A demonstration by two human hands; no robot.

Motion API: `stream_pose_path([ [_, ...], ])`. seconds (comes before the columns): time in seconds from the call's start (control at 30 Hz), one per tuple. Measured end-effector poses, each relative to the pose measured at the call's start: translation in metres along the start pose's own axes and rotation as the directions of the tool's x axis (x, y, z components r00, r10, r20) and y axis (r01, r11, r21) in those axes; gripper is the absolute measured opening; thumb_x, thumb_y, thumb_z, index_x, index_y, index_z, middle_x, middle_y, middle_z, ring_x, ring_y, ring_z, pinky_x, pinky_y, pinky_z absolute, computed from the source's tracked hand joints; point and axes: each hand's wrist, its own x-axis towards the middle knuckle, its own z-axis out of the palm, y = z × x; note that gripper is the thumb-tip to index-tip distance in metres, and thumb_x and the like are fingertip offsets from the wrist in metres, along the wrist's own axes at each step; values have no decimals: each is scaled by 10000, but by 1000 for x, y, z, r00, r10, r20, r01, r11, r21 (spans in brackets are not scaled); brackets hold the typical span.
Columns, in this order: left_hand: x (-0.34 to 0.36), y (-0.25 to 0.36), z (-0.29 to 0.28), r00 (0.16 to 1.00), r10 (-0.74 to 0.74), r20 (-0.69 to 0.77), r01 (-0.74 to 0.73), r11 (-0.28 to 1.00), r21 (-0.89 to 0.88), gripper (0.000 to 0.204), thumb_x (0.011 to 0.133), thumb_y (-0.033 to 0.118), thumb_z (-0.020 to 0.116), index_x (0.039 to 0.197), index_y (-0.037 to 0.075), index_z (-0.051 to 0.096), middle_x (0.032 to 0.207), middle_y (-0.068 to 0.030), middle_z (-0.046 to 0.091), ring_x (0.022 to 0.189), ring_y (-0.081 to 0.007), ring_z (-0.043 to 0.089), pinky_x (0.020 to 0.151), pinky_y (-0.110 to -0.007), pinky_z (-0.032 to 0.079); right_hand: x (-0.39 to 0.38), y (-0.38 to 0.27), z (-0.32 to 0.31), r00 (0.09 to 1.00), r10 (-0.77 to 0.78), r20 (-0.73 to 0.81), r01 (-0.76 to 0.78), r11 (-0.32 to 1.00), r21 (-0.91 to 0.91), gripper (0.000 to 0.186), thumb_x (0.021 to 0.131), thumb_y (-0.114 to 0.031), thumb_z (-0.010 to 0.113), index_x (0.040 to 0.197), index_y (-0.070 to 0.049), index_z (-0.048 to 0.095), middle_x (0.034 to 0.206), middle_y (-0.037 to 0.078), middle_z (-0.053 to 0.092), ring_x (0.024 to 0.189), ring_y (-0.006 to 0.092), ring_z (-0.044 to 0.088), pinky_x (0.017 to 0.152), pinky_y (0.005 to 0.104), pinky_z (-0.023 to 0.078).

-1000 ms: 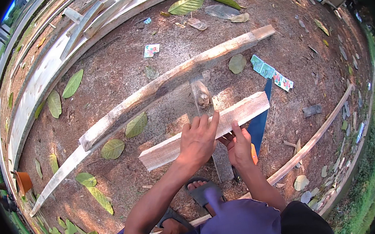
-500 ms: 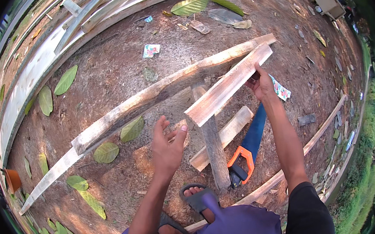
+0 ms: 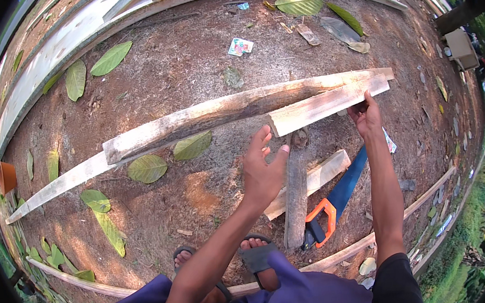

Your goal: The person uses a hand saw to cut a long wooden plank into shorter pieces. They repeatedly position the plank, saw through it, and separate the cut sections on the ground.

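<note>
At the lower edge, dark purple cloth (image 3: pixel 320 290) covers the lap, with sandalled feet (image 3: pixel 258 255) showing just above it. A thin wood strip (image 3: pixel 345 251) runs across the ground behind the feet, bending with the lens. Above it, right of centre, lies a saw (image 3: pixel 348 183) with a blue blade and an orange-and-black handle. Beside the saw, a narrow weathered timber (image 3: pixel 297 199) crosses over a short pale block (image 3: pixel 323 176).

At the middle of the frame, the left hand (image 3: pixel 263 170) is open, thumb and fingers spread, right by the left end of a short plank (image 3: pixel 328 106); whether it touches the wood cannot be told. Right of centre, the right hand (image 3: pixel 366 117) grips that plank near its right end, thumb against the near face. The plank is slightly tilted, its right end higher in the frame, and overlaps the right part of a long rough beam (image 3: pixel 193 120).

Farther up are green leaves (image 3: pixel 112 59), a printed scrap (image 3: pixel 240 46) and, along the upper left, a long pale board (image 3: pixel 54 70).
</note>
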Motion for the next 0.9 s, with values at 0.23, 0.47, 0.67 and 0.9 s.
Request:
stream_pose_path([
  [0.23, 15, -14, 9, 991, 79, 103, -85, 995, 52, 842, 994, 240, 688, 1637, -31, 218, 1695, -249, 255, 1570, -324, 279, 1228, -460, 359, 7, -4, 12, 1000, 3, 14, -3, 1000, 28, 403, 1091, -391, 524, 1359, -92, 565, 1309, 85, 635, 1100, 255, 650, 939, 423, 586],
  [0.47, 23, -20, 11, 989, 101, 110, -113, 988, 109, 855, 996, 229, 677, 1638, -46, 184, 1702, -261, 222, 1580, -336, 251, 1229, -463, 357, 7, 2, 10, 999, -17, 28, 16, 999, 42, 416, 1107, -396, 495, 1375, -83, 551, 1334, 84, 626, 1148, 242, 647, 943, 410, 601],
  [0.67, 30, -31, 17, 1000, 9, -8, -10, 998, -60, 667, 991, 219, 683, 1523, -42, 378, 1537, -268, 444, 1467, -322, 433, 1162, -435, 424, -4, 8, 21, 1000, -4, 8, 4, 995, 99, 417, 1110, -370, 492, 1399, -69, 509, 1327, 110, 608, 1194, 269, 633, 941, 450, 603],
  [0.9, 46, -18, 29, 984, -69, -162, 89, 989, 121, 364, 1014, 233, 685, 1243, 0, 524, 1124, -122, 642, 1008, -190, 602, 875, -366, 484, -4, 15, -1, 993, -103, -58, 107, 992, 68, 480, 1024, -404, 653, 1347, -70, 534, 1214, 120, 605, 1090, 261, 664, 879, 430, 611],
])
